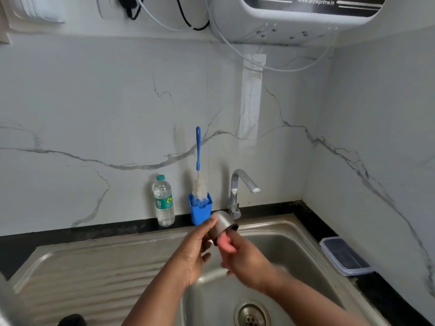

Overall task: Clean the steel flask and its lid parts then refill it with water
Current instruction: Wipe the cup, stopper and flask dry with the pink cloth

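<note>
A steel cup-shaped flask lid (223,223) is held above the sink basin (277,245), tilted with its open end facing right. My left hand (196,250) grips it around the closed end. My right hand (237,255) is at the open end, blurred, with fingers reaching into the lid's mouth. The flask body is not in view.
A steel tap (240,187) stands behind the basin, no water running. A blue bottle brush (199,175) stands in a blue holder (200,210) beside a plastic water bottle (164,201). A lidded plastic box (346,256) sits on the right counter. A dark object (71,320) lies on the drainboard.
</note>
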`<state>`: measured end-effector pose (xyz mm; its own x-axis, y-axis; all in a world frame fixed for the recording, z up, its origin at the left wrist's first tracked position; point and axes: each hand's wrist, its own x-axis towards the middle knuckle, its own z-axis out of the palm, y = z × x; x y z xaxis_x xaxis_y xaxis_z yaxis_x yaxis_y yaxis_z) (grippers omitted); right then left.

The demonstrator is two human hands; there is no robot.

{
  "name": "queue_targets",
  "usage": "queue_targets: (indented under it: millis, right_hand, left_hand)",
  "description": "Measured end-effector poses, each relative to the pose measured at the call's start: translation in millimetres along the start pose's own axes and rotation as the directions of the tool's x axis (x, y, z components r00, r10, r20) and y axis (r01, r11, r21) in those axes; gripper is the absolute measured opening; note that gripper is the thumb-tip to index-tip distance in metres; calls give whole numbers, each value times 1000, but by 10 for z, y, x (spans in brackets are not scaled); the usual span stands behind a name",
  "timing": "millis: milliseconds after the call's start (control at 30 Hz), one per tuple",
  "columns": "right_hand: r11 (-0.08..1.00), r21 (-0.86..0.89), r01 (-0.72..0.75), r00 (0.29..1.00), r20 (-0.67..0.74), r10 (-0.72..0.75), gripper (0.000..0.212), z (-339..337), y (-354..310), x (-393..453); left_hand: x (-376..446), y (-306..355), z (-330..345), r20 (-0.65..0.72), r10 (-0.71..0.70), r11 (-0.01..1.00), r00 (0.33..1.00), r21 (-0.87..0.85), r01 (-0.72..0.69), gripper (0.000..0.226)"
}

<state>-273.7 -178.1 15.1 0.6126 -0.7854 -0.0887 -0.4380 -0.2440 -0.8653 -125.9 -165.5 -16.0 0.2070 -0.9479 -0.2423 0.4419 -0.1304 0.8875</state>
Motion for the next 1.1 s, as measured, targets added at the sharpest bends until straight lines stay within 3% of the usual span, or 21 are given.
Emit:
queue_targets:
  millis: [67,133,200,233,267,300,367,433,500,567,633,667,733,800,833,900,933,967,1000,1033,1100]
  right_hand:
    - [762,-638,113,991,19,-131,45,39,65,2]
    - [674,-725,140,986,37,-165,55,100,74,10]
    - [898,-426,114,993,41,-107,54,132,12,33]
    - [995,-94,38,996,81,-31,51,102,-17,66]
    - [954,278,-115,977,204,58,49,52,-37,100]
    - [770,565,-298,920,384,74,49,-6,-55,125]
    - [419,769,-482,823,562,-84,50,-102,-106,108]
    - [373,804,-463,823,546,-157,49,-119,-157,80]
    - [472,812,-343,911,410,-43,46,-51,-181,102]
    - [728,675,-123,989,143,35,35,20,-173,114]
    - [970,215,118,992,-61,-107,10,29,-180,69]
    - [977,-65,205,977,-47,-208,10,16,-170,43]
    - [788,-557,261,961,76,-264,37,11,-124,39]
    - [630,-739,239,964,105,-243,56,39,-147,8]
    - [652,-723,230,969,105,-225,59,75,-174,-12]
    - [903,-399,160,987,90,-135,56,154,-216,-17]
    - [998,-44,42,986,164,-34,50,147,-238,-15]
    - [926,347,-148,948,317,33,46,114,-246,-1]
    - [698,626,-347,874,485,-1,48,85,-247,2]
    - [460,755,-468,819,566,-94,52,67,-240,-11]
    - [222,823,-522,799,564,-209,59,58,-216,-53]
  left_hand:
    - [-54,47,55,9,-27,999,1000,27,27,78]
    - [-73,46,76,-9,-12,998,1000,54,13,71]
    - [-95,27,52,33,18,1000,999,7,-18,64]
    - [-95,3,22,62,16,999,998,-36,-14,69]
    - [-87,-20,-29,101,8,996,995,-94,2,75]
    - [-114,-14,-60,156,9,986,988,-167,17,76]
    - [-194,52,-64,264,79,958,961,-287,0,67]
    - [-228,126,-20,280,117,944,953,-330,-18,66]
    - [-157,133,-33,197,105,967,975,-250,-54,72]
    - [-100,118,-34,91,79,986,993,-155,-65,89]
    - [-96,105,-29,18,52,993,998,-110,-50,91]
    - [-96,102,-26,-2,42,995,999,-94,-42,89]
    - [-138,130,1,20,22,997,1000,-71,-21,87]
    - [-158,117,11,41,20,1000,999,-24,-19,89]
    - [-167,107,8,15,27,1000,1000,7,-27,90]
    - [-180,64,-23,36,30,999,999,-34,-28,81]
    - [-163,4,-68,85,19,995,996,-99,-10,75]
    - [-192,-21,-76,138,1,984,990,-178,23,72]
    - [-193,-58,-116,175,9,970,984,-241,34,72]
    - [-199,-76,-159,209,34,957,977,-289,28,71]
    - [-175,-88,-246,271,94,950,958,-311,-6,71]
